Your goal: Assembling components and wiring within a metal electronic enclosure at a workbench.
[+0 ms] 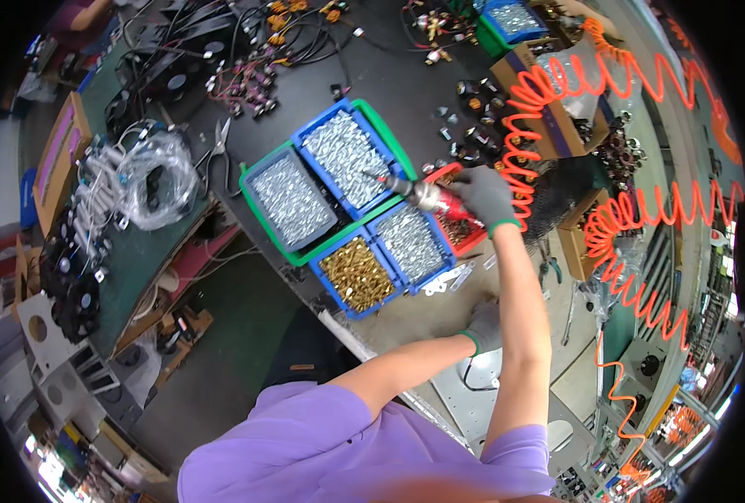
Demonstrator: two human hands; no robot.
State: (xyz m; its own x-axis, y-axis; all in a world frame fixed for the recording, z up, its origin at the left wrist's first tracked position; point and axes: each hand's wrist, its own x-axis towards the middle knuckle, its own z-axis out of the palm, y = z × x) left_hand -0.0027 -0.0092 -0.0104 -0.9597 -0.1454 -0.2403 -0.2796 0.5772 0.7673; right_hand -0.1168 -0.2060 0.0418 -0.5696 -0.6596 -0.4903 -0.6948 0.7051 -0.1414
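Observation:
My right hand [483, 197], in a grey glove with a green cuff, is closed around a red and silver power screwdriver [433, 199]. The driver lies nearly level, its dark tip over a blue bin [304, 139] full of silver screws [343, 155]. Below my right forearm, my left hand [484, 327], gloved alike, rests low by a pale metal panel [452, 394]. The forearm partly covers its fingers, so their pose cannot be made out. A red bin [470, 244] of small brownish parts sits under the driver and my right hand.
Beside these stand a grey bin [293, 201] of silver screws, a blue bin of brass screws [357, 275] and another of silver screws [410, 243]. Scissors [219, 147] lie left. Orange coiled hoses [523, 126] hang at right. Cables [255, 80] and clear tubing [159, 180] spread around.

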